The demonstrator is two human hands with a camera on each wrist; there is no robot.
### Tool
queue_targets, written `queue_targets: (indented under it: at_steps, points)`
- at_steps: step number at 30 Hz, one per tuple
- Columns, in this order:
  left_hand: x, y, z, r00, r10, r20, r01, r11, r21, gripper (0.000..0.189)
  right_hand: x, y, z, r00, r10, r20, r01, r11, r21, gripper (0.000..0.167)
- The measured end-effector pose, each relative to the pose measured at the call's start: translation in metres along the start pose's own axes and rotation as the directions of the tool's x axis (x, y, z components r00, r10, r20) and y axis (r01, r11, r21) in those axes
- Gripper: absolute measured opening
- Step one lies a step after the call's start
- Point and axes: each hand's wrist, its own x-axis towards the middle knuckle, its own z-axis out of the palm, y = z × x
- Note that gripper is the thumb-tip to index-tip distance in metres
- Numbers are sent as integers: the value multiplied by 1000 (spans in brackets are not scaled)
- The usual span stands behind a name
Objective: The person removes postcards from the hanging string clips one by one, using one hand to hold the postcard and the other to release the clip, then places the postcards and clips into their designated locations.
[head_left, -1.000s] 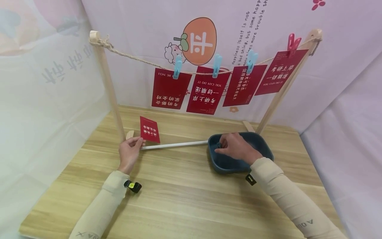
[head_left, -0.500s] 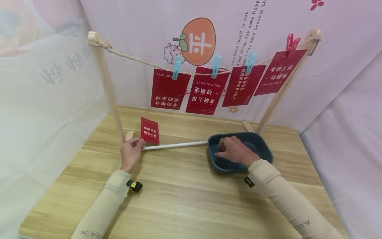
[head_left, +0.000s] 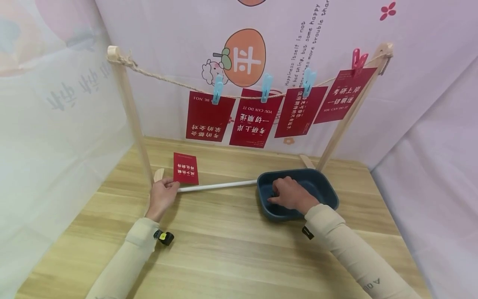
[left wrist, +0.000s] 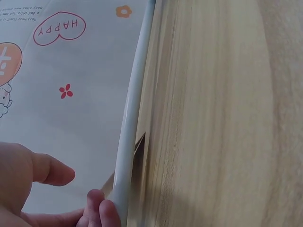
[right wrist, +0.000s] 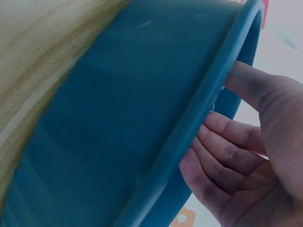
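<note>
My left hand (head_left: 163, 197) pinches the lower left corner of a small red card (head_left: 185, 168) with white writing, beside the left post. In the left wrist view the card shows only as a thin dark edge (left wrist: 140, 143) behind a white rod, near my fingers. My right hand (head_left: 292, 194) reaches down into a dark blue bin (head_left: 332, 182). In the right wrist view my thumb and fingers (right wrist: 227, 127) are bent behind the bin's rim, with the small wire of a clothespin (right wrist: 211, 108) between their tips. The rim hides the rest of that clothespin.
Between two wooden posts (head_left: 130, 108) runs a twine line (head_left: 169, 80). Several red cards (head_left: 210, 118) hang from it by light blue clothespins (head_left: 267, 88) and one red clothespin (head_left: 358, 62). A white rod (head_left: 218, 185) crosses the wooden tabletop (head_left: 224, 253) low between the posts.
The head view has tilted slightly, so the scene sits lower. My right hand has sunk a little deeper into the bin. My left hand keeps its hold on the card, which has turned slightly.
</note>
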Motion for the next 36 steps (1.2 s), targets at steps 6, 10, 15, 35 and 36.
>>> queue_targets:
  at_steps: [6,10,15,35,36]
  points:
    - [-3,-1,-1,1000,16,-18,-16,1000,-2,46,2,0,4,1000,14,-2,-14,1000,1,25]
    - [-4,-1,-2,999,42,-9,-43,999,-24,44,1,0,1,1000,-7,-19,7,1000,0,27]
    - [-6,-1,-3,998,55,4,-55,996,-76,41,0,0,0,996,-69,-59,69,998,-3,34]
    - [-17,33,-2,986,160,49,-154,981,-114,42,-10,-13,-23,983,-115,-145,124,991,57,46]
    - [-17,35,-2,985,167,52,-161,981,-110,42,-11,-14,-24,982,-118,-147,127,990,56,46]
